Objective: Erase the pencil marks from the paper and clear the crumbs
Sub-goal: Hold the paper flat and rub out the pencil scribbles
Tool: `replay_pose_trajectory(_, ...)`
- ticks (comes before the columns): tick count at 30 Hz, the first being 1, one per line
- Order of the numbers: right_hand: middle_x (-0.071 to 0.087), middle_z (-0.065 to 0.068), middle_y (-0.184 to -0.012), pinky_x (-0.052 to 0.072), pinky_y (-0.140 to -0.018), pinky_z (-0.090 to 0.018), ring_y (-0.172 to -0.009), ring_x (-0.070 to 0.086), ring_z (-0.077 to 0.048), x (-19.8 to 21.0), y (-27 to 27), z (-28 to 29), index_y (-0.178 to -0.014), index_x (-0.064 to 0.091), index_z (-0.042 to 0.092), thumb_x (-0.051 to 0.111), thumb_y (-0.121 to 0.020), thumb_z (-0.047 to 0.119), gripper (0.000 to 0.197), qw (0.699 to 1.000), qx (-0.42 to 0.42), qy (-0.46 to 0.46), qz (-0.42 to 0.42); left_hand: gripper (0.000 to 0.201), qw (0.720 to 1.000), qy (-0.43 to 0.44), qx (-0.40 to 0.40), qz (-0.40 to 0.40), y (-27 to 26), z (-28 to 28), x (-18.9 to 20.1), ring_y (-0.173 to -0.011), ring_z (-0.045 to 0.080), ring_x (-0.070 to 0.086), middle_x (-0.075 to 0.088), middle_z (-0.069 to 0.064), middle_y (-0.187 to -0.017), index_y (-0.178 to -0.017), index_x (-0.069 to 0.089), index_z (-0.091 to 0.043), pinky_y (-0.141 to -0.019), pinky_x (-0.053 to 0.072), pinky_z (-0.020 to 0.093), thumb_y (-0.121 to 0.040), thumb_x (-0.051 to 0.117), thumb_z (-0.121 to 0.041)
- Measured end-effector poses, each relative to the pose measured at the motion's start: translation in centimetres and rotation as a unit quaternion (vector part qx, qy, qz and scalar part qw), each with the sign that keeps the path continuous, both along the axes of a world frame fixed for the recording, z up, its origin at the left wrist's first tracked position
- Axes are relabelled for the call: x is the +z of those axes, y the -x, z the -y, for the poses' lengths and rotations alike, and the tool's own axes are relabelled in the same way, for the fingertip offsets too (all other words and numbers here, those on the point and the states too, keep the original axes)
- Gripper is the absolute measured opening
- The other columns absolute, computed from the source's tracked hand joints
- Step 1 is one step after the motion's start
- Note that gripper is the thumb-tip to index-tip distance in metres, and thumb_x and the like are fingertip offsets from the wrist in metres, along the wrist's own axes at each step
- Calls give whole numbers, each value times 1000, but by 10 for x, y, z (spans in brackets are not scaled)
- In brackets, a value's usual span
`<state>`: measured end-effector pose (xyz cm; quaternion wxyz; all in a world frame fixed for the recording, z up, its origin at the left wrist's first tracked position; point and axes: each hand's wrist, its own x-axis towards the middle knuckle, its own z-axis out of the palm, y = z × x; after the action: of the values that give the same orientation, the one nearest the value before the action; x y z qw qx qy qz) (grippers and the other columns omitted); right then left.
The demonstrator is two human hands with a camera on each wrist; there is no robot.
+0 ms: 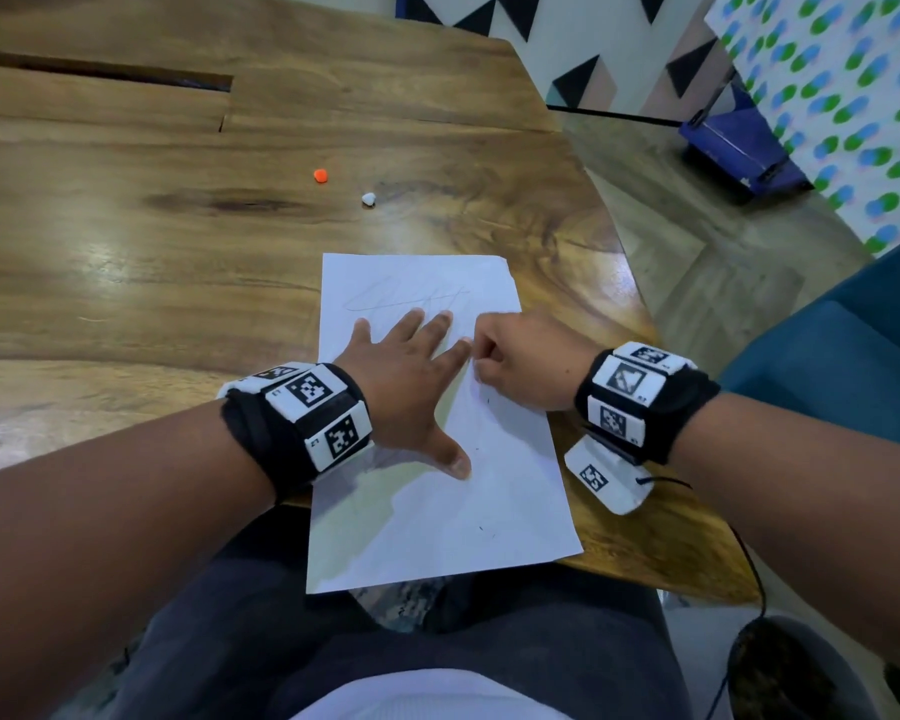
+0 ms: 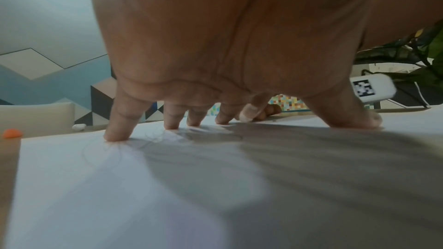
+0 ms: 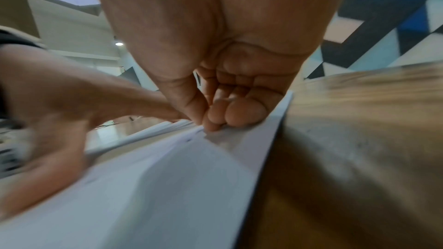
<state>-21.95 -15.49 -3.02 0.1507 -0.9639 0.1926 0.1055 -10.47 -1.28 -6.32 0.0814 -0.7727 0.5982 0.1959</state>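
Observation:
A white sheet of paper [image 1: 489, 485] lies on the wooden table [image 1: 178, 252], its near end hanging over the table edge. Faint pencil marks [image 1: 411, 298] cross its far part, just beyond my fingers. My left hand [image 1: 411, 387] presses flat on the sheet with fingers spread [image 2: 117, 132]. Just to its right, my right hand [image 1: 520, 366] is curled, thumb and fingertips [image 3: 213, 126] pinched together on the paper as if round a small eraser, which is almost hidden. A few dark crumbs [image 1: 488, 400] dot the sheet. The right wrist view is blurred.
A small orange lump [image 1: 321, 175] and a small white lump [image 1: 368, 199] lie on the table beyond the paper. The table's right edge runs close to my right wrist, with a teal seat [image 1: 853, 356] beyond it. A long slot [image 1: 126, 75] cuts the far tabletop.

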Motion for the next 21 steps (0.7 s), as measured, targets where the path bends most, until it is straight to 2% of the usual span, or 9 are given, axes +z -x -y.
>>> replay_pose_trajectory(4,68,3,-85,52,-70,-32,-79,60,-15,-3,20,-32,-90,60,23,59,-89,26,3,995,66,-72,-29,144,1000,-4,9,-6,0,0,1,-156,24,-16,-19,-2,-170,-161,-7,-26,-117,11,71,-55,57,-98)
replay_pose_trajectory(7,69,1,-87,50,-70,-31,-80,59,-16,-1,16,-31,-94,63,20,59,-90,24,6,994,85,-58,-28,147,1000,-9,9,-1,1,0,2,-156,22,-17,-21,-3,-169,-161,-10,-23,-117,10,71,-55,56,-99)
replay_pose_trajectory(10,69,2,-90,50,-74,-32,-87,61,-18,-3,0,-12,-93,63,16,57,-91,22,9,999,39,-29,-3,144,1000,-5,9,-7,1,-1,3,-156,22,-17,-20,-3,-170,-161,-9,-24,-117,10,71,-56,56,-98)
replay_pose_trajectory(13,67,3,-88,43,-67,-30,-87,61,-19,-5,-18,12,-89,62,15,55,-91,22,10,1000,-24,8,15,146,1000,-5,10,0,1,-1,3,-156,22,-16,-18,-4,-170,-161,-10,-24,-118,10,70,-55,55,-99)
replay_pose_trajectory(16,64,4,-85,40,-62,-29,-86,60,-19,-4,-20,19,-86,60,18,55,-89,22,7,998,-59,6,22,146,1000,-5,13,1,1,0,2,-156,22,-16,-19,-5,-169,-161,-11,-24,-118,10,69,-55,56,-98)
replay_pose_trajectory(21,68,5,-85,48,-68,-27,-80,60,-15,0,14,-17,-92,62,20,57,-91,24,7,998,41,-38,-22,145,1000,-4,16,-3,1,0,2,-156,23,-15,-18,-5,-170,-161,-9,-25,-118,12,71,-54,58,-97)
